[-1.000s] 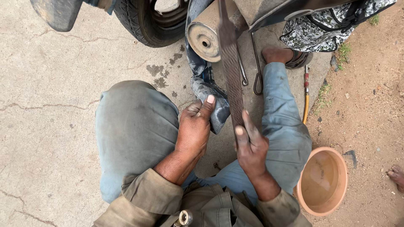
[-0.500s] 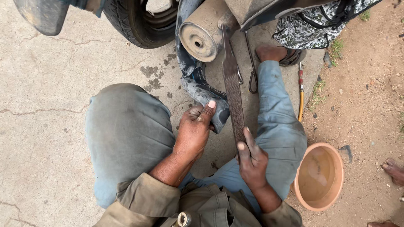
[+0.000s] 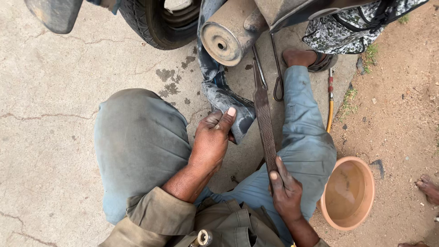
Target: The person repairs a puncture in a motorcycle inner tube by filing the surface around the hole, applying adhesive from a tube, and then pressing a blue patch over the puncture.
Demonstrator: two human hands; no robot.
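I squat on concrete by a motorcycle. My left hand pinches the folded end of a dark rubber inner tube that hangs down from under the wheel. My right hand grips the near end of a long flat metal file, which points away toward the exhaust muffler. The file lies just right of the tube and apart from it.
A motorcycle tyre stands at the top. A bent wire hook and a yellow-handled tool lie near my sandalled foot. An orange bowl of murky water sits on dirt at right. Another person's foot shows at the right edge.
My right hand has slid back along the file toward my body. The left hand keeps its hold on the tube. The view has shifted slightly.
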